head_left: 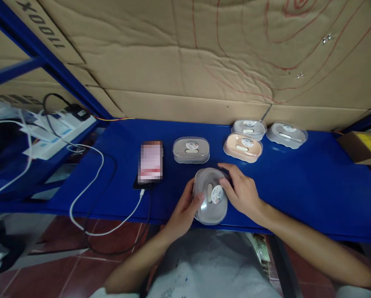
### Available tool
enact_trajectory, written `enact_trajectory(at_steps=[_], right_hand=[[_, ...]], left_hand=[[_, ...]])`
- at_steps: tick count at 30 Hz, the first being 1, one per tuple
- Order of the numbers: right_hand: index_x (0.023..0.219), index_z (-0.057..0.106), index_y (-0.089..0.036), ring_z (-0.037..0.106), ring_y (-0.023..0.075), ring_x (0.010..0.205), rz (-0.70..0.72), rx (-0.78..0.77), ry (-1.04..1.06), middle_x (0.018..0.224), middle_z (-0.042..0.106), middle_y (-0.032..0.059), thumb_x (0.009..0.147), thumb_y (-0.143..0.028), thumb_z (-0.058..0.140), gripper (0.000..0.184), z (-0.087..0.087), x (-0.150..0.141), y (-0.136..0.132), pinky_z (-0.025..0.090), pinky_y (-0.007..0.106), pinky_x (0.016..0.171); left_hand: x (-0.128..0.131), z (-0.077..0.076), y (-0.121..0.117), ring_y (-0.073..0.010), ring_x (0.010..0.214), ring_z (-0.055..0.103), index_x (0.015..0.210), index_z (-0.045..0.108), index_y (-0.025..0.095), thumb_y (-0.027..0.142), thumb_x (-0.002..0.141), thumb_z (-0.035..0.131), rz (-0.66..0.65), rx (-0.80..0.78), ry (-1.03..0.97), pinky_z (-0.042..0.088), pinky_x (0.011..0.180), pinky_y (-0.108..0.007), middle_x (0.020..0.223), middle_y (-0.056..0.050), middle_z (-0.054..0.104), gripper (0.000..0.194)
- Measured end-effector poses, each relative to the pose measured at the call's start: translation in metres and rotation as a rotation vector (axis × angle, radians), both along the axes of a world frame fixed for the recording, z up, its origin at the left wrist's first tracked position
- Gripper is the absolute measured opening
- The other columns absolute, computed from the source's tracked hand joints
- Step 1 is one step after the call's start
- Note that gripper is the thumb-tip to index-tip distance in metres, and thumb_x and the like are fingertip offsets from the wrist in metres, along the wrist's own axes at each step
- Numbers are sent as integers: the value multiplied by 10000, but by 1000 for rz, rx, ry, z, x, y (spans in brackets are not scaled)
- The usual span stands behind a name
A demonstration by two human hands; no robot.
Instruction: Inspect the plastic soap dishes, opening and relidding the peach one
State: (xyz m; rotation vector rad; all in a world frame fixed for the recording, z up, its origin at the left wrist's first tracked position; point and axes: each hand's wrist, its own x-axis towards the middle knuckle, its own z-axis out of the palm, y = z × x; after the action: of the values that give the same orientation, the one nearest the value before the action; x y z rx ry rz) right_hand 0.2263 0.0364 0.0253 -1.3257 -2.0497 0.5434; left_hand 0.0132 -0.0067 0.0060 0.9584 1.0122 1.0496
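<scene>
Near the front edge of the blue shelf, a grey oval box with a clear lid (210,213) is turned lengthwise toward me. My left hand (185,209) grips its left side, thumb over the lid. On the far right side, my right hand (239,188) has its thumb at the round white label and its fingers at the box's edge. Beyond it sit similar lidded boxes: a grey one (179,154), a peach one (230,149), a pale one (256,131) behind that, and another grey one (286,134) to the right.
A phone (150,161) with a blurred screen lies left of the boxes, a white cable (100,167) running nearby. A power strip (61,134) with plugs stands at the far left. Cardboard (160,99) walls the back of the blue shelf (316,186). A brown carton (356,149) stands right.
</scene>
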Motion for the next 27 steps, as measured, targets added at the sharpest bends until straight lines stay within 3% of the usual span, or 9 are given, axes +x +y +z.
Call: enact_trajectory(at_steps=[3,7,10,15,21,24,27], right_hand=[[1541,504,-270,721,360,1169,37,61,-34,1417,656,155,1083,-581,464,555,3,2,-3,651,499,891],[1724,128,-302,465,416,1503,192,6,40,1664,388,185,1019,-663,558,902,0,1,-8,558,597,1104],[1735,0,-293,358,438,1568,267,-48,90,1717,275,207,952,-682,667,1100,-5,-1,-10,478,634,1182],[1735,76,-311,395,406,1552,311,-115,190,1708,323,188,962,-594,713,1041,-3,-1,-10,444,619,1214],[1730,112,-315,455,406,1509,273,-114,213,1693,359,190,963,-588,714,1014,-1,-3,-10,489,613,1172],[1733,103,-310,411,402,1547,268,-52,199,1710,344,184,990,-578,679,978,-2,-4,-10,448,621,1213],[1736,82,-329,292,375,1623,329,1,175,1761,278,144,1036,-593,594,907,-3,-2,-10,337,612,1294]], left_hand=[[4,1,-4,-321,1452,551,1504,502,278,659,913,711,79,57,29,434,1211,-429,1534,-102,615,734],[4,-4,-7,-304,1519,471,1512,474,290,687,958,628,98,130,30,391,1246,-427,1581,-106,548,698],[3,-6,-7,-283,1439,548,1503,422,311,685,993,568,73,116,-29,450,1186,-429,1504,-108,594,649],[5,-4,-4,-264,1316,641,1493,353,357,623,955,686,35,97,-147,489,1137,-428,1425,-81,640,686],[6,-7,-2,-271,1325,642,1459,430,361,574,925,749,51,62,-215,478,1155,-441,1387,-60,670,657],[6,-5,-2,-278,1334,638,1451,463,359,568,900,779,56,14,-234,488,1146,-436,1384,-56,680,669],[6,-3,-1,-291,1336,640,1472,465,350,574,862,818,50,-25,-264,495,1139,-440,1392,-63,683,739]])
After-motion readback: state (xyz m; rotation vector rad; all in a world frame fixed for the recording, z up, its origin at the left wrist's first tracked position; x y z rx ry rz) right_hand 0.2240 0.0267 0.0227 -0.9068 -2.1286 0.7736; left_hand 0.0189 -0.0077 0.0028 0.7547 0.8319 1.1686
